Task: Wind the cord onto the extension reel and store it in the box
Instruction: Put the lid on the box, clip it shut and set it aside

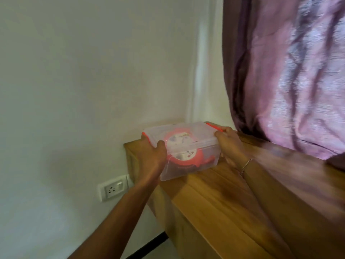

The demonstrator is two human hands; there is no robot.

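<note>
Both hands on the box (pixel 188 146), one per short end: left hand (pixel 152 156) wraps the near-left corner, thumb up over the lid edge, fingers hidden down the wall; right hand (pixel 230 144) takes the far-right end, fingers curled round the lid rim by the orange latch (pixel 214 126). Two-sided hold makes sense: clear plastic tub with a lump of weight inside, so gripping opposite ends stops it twisting or tipping. Lid looks seated, latches appear down, though blur makes that hard to confirm. Reel (pixel 182 148) is inside, orange rim with a white face, lying flat, face up toward the lid, so its axle runs vertical; no loose cord visible trailing out, so winding reads as done. Box sits at the back-left corner of the wooden ledge (pixel 214 199), close to the wall, near edge about flush with the ledge's left side. Its long axis runs diagonally, near-left to far-right, roughly along the ledge. Curtain (pixel 289 71) hangs just right of the right hand, wall socket (pixel 113 189) below left. My read: storing step, basically last.
</note>
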